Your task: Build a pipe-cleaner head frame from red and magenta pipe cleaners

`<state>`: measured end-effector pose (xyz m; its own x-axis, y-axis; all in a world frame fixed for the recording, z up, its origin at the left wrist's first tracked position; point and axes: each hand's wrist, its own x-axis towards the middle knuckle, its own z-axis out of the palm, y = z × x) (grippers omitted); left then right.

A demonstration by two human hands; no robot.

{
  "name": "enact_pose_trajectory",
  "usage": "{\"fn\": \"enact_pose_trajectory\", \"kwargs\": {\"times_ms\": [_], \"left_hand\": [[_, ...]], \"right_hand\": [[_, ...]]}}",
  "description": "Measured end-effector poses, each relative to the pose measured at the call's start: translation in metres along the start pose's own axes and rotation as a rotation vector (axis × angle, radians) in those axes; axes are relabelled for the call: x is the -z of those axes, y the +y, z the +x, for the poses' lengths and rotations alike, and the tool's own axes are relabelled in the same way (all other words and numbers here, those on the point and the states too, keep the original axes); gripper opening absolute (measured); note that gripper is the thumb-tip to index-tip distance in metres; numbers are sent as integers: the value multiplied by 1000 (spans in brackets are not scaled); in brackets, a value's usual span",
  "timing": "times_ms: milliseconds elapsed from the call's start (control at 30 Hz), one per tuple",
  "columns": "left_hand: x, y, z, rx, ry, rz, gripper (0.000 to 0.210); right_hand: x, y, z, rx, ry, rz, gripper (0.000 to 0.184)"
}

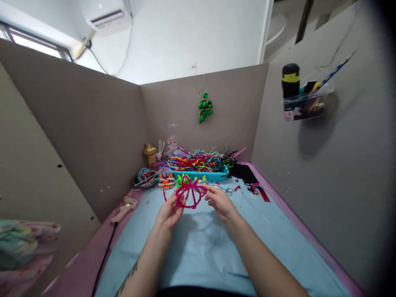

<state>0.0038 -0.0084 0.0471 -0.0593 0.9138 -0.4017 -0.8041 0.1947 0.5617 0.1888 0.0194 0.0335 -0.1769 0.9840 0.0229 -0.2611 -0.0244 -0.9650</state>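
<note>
A magenta pipe-cleaner frame (192, 197), bent into loops and spokes, is held up above the light blue cloth (198, 255). My left hand (171, 210) grips its left side, fingers closed on the fuzzy stems. On the other side, my right hand (219, 200) pinches the frame's right loop between thumb and fingers. A red stem (165, 195) dangles by my left hand. Behind the frame sit an orange and white pipe-cleaner figure (166, 181), a green one (182, 180) and a yellow one (201, 180), the latter two partly hidden.
A blue tray (213, 176) heaped with coloured pipe cleaners stands at the back. Scissors (228, 191) lie right of the hands. A pink glue gun (124, 209) with a black cord rests at left. Grey panels (198, 123) enclose the table; a clear bin (306, 108) hangs at right.
</note>
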Motion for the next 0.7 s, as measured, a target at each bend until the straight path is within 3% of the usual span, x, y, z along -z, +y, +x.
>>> {"fn": "enact_pose_trajectory", "kwargs": {"times_ms": [67, 133, 300, 467, 700], "left_hand": [[2, -3, 5, 63, 17, -43, 16], [4, -8, 8, 72, 4, -49, 16], [7, -19, 6, -14, -36, -52, 16], [8, -24, 6, -212, -115, 17, 21], [8, -35, 12, -390, -146, 64, 22]], "right_hand": [[-8, 1, -3, -111, -160, 74, 32], [-16, 2, -7, -159, -234, 150, 32], [-21, 6, -9, -214, -254, 285, 30], [-13, 12, -3, -241, -207, 394, 27], [-25, 18, -9, -186, -342, 336, 30]]}}
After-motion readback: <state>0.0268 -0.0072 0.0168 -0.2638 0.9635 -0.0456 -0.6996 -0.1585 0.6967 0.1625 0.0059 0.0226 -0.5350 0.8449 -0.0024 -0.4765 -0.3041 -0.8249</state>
